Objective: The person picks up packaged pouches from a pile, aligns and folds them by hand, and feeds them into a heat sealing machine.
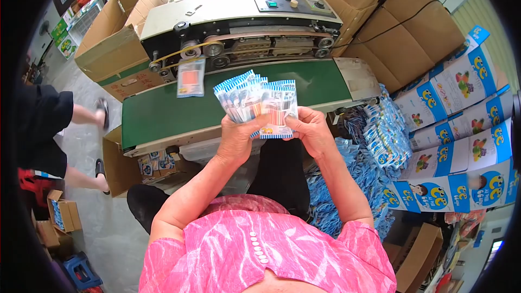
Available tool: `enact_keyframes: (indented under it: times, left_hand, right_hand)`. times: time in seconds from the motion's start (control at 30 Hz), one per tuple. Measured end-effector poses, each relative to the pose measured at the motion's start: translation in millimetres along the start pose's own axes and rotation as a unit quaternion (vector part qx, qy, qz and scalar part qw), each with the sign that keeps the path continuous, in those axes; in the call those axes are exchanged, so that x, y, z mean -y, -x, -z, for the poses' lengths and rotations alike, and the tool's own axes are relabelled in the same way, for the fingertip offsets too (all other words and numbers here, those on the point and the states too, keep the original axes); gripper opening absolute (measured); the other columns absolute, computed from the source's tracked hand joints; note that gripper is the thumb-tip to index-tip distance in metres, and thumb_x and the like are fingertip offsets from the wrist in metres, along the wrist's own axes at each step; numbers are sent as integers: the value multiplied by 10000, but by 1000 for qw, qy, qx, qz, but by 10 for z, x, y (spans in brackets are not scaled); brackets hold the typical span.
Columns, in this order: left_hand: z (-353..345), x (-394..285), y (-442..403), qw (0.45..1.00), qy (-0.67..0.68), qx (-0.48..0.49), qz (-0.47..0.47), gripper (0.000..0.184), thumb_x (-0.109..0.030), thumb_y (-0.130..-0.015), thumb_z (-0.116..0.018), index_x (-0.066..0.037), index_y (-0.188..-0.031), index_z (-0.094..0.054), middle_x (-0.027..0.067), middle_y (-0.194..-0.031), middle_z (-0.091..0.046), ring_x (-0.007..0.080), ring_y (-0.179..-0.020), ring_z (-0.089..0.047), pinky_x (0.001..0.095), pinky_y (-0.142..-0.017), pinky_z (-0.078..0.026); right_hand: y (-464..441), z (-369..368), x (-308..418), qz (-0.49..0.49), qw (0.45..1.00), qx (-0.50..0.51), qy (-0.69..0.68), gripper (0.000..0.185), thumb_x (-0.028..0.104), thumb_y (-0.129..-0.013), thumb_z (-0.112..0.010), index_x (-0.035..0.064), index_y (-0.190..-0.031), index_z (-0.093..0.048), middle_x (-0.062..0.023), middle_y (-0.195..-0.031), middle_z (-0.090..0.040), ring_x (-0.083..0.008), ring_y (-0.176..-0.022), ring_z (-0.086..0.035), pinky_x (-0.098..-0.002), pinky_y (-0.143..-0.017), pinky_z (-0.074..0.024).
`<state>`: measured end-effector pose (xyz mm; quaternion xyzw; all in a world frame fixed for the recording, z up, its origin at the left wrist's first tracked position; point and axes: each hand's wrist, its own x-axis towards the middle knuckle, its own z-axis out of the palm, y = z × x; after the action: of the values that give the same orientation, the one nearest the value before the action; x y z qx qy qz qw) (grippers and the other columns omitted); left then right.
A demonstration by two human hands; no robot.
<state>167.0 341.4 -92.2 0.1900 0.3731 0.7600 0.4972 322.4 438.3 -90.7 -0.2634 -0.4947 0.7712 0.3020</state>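
Observation:
Both hands are in front of the green conveyor belt (157,111). My left hand (236,138) is closed round a fanned stack of small clear packets (239,97) with blue-and-white striped edges. At the right end of the fan, my right hand (310,129) pinches the edge of the front packet (278,111), which shows a barcode and orange-brown contents. Past the fan, a single packet (190,78) with a reddish-orange block hangs from the band sealer (244,13), its top edge at the rollers and its lower part over the belt.
To my right lies a large heap of blue-striped packets (347,179), with a stacked bundle (388,130) above it. Printed cartons (456,130) stand farther right. Below the belt's left end, an open box (122,171) holds packets. Another person's legs (81,114) are at the left.

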Motion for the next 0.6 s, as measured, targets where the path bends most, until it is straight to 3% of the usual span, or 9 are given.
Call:
enact_keyframes:
  times: [0.07,0.2,0.37,0.47,0.6]
  left_hand:
    - [-11,-8,53,1000,-12,5,8,338,-10,-756,-735,-61,-1069,-618,36,-979,-666,148,-839,-656,313,-655,-580]
    - [-69,-38,74,999,-25,5,20,360,23,-743,-737,-53,-1073,-614,45,-987,-668,156,-848,-659,305,-636,-589]
    - [-42,-82,56,1000,1,-14,-1,374,39,-740,-734,-46,-1083,-609,61,-1000,-670,167,-860,-664,306,-638,-597]
    - [-29,-76,85,1000,1,-3,-5,375,37,-743,-734,-47,-1087,-609,65,-1003,-672,169,-861,-666,311,-646,-600]
    - [-11,-76,82,1000,-4,13,-1,372,30,-747,-735,-52,-1088,-610,64,-1002,-674,168,-857,-668,317,-654,-602]
  right_hand:
    - [4,-43,10,12,1000,9,16,205,111,-893,-622,-29,-1043,-633,-94,-951,-681,-140,-774,-672,-278,-587,-597]
    - [22,-82,132,39,996,-83,14,220,129,-906,-604,-30,-1057,-618,-108,-957,-677,-165,-774,-678,-278,-573,-592]
    - [-395,657,542,111,957,-261,60,254,166,-916,-596,-25,-1082,-586,-129,-950,-671,-215,-750,-687,-277,-554,-583]
    - [-779,1242,625,81,950,-280,111,260,166,-912,-602,-31,-1082,-587,-135,-948,-672,-227,-746,-687,-289,-555,-586]
    - [-1053,1373,687,15,962,-237,131,263,182,-889,-614,-27,-1049,-604,-138,-918,-670,-236,-729,-681,-288,-541,-573]
